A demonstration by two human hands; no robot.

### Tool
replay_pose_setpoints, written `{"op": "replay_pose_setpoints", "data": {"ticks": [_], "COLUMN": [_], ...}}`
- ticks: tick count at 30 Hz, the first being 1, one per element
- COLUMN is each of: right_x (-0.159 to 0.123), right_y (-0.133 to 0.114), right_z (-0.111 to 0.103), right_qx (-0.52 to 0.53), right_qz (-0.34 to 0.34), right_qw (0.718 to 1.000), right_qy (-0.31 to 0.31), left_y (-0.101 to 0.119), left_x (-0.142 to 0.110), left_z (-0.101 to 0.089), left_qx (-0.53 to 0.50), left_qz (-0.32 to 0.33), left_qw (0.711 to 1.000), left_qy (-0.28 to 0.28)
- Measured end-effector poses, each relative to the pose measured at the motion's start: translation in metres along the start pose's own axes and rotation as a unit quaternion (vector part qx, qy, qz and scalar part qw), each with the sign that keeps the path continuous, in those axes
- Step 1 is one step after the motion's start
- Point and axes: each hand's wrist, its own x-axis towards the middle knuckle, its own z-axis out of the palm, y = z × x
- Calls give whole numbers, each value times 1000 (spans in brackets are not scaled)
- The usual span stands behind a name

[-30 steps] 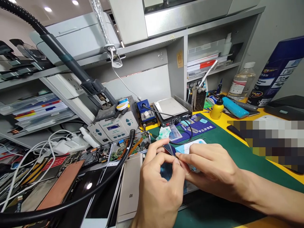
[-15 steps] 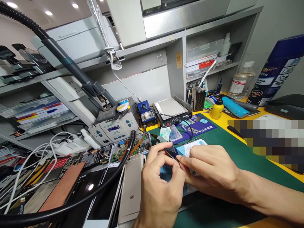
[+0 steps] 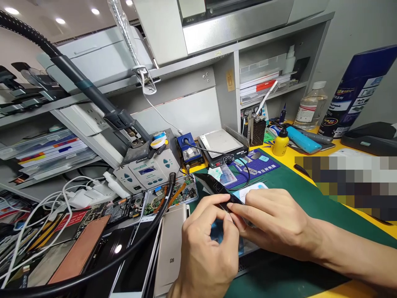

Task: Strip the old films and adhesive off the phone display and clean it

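Note:
A thin black glossy panel (image 3: 213, 183), which looks like a phone screen, is tilted up between my two hands. My left hand (image 3: 206, 246) is closed, its thumb and index finger pinching the panel's near edge. The thumb and fingertips of my right hand (image 3: 276, 221) grip the same edge just to the right. My fingers hide much of the panel's lower part. Beneath my hands a blue film-like surface (image 3: 217, 231) shows through the gap in my left fingers. A gold phone back with an MI logo (image 3: 171, 244) lies left of my left hand.
A thick black hose (image 3: 136, 244) curves across phones and parts on the left. Behind stand a grey soldering station (image 3: 147, 174) and a flat heating plate (image 3: 221, 142). A green mat (image 3: 297, 207) covers the bench; a yellow bottle (image 3: 281, 143) stands at the back right.
The panel has turned, so more of its black glossy face shows above my fingers. Both hands keep their pinch at nearly the same place. The view has shifted slightly.

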Motion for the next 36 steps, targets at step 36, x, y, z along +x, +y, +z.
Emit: {"op": "replay_pose_setpoints", "data": {"ticks": [36], "right_x": [3], "right_y": [-4], "right_z": [3], "right_qx": [3], "right_qz": [-11], "right_qw": [999], "right_qy": [39], "left_y": [5], "left_x": [-2], "left_z": [11], "left_qx": [-45], "left_qz": [-172], "left_qw": [984], "left_qy": [27]}}
